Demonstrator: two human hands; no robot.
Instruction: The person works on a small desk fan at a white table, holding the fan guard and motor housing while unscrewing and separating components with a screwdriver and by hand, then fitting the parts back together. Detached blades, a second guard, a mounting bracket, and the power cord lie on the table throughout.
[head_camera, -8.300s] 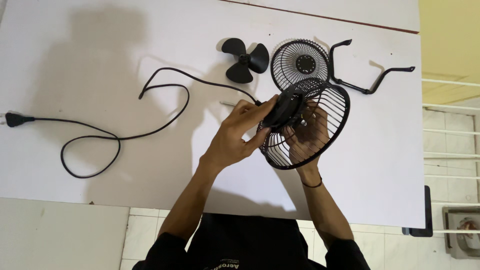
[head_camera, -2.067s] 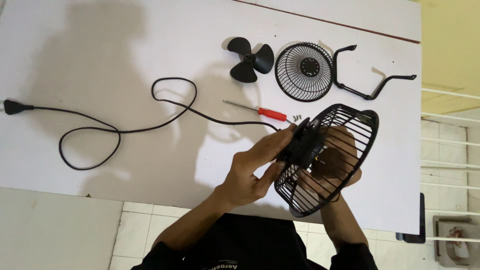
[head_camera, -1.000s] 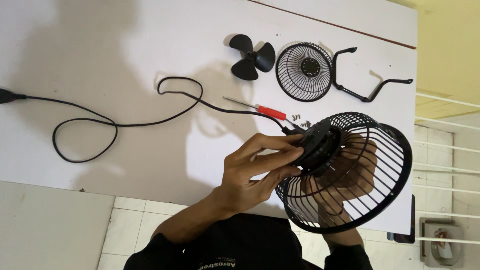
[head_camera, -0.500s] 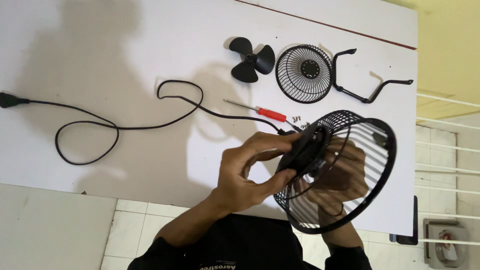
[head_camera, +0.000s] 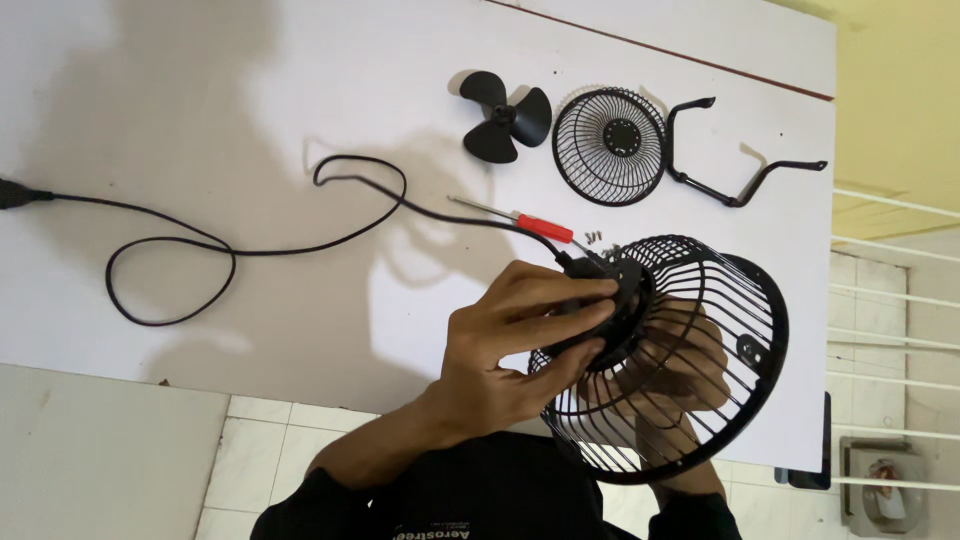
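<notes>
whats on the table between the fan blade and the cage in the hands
A red-handled screwdriver and a few small screws, seen from the head view.

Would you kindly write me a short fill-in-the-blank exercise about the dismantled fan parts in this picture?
1. The left hand grips the black motor housing at the back of the black wire ____ held above the white table.
2. The black three-bladed propeller lies ____ of the separate round black wire grille.
3. The screwdriver has a ____ handle.

Missing words: cage; left; red
</notes>
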